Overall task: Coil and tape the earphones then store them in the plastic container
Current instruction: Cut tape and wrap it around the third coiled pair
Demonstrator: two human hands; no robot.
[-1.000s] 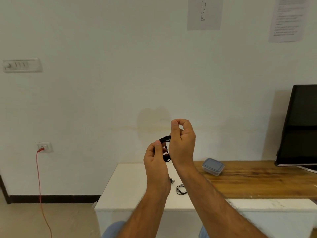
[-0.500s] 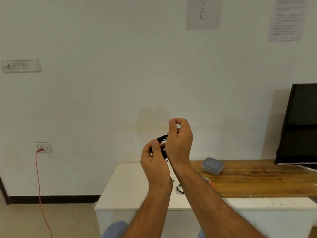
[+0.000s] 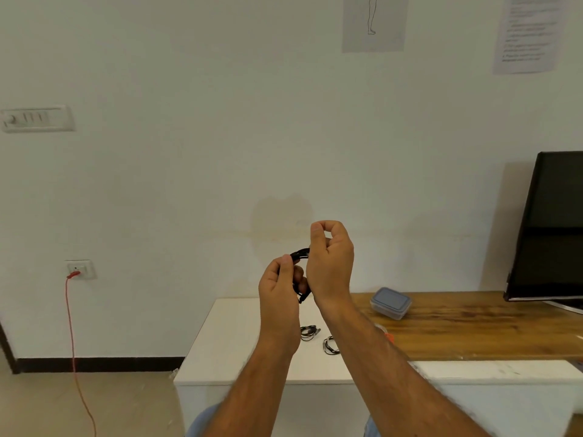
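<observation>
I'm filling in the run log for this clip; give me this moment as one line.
phase: coiling | left hand: grips black earphones | right hand: pinching at coil | plastic container: lidded, on wooden desk

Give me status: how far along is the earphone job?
Done: two coiled earphones lie on the white table. In hand: left hand and right hand hold a black coil in the air; tape not visible. Left: storing all in the container, whose lid is on.
</observation>
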